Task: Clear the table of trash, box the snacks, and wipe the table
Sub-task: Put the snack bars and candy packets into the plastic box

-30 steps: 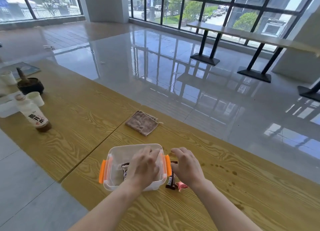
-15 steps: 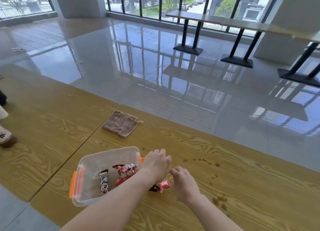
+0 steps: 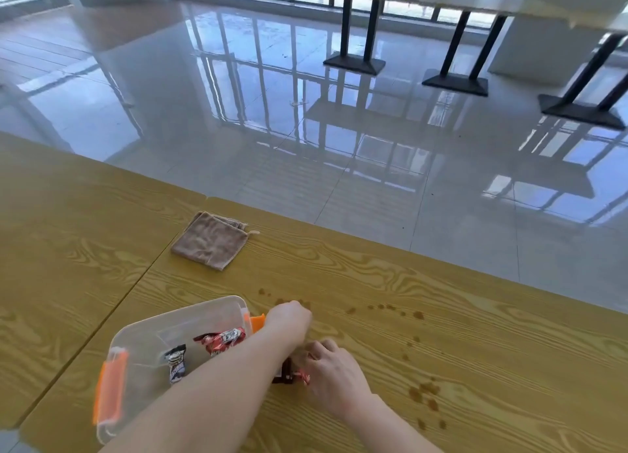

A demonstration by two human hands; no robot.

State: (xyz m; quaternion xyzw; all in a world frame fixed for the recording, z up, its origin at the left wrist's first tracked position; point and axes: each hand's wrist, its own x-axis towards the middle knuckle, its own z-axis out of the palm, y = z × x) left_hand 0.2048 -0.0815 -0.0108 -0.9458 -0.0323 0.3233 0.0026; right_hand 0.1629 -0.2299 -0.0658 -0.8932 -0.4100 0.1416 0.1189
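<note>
A clear plastic box (image 3: 153,326) with orange latches (image 3: 109,387) stands on the wooden table (image 3: 492,350) at the lower left. Inside it lie a red-wrapped snack (image 3: 224,338) and a black-and-white wrapped snack (image 3: 176,364). My left forearm crosses over the box, and my left hand (image 3: 289,323) sits just past the box's right latch with its fingers bent down out of sight. My right hand (image 3: 334,374) curls over a dark snack bar with a red wrapper end (image 3: 289,375) on the table right of the box.
A folded brown cloth (image 3: 212,240) lies near the table's far edge, beyond the box. Brown drip stains (image 3: 423,391) dot the wood to the right of my hands. Past the table lies glossy tiled floor with other tables' black bases (image 3: 455,82).
My left hand came off the top of the box and moved to its right end, uncovering the snacks inside. My right hand stayed at the snack bar. The view swung right.
</note>
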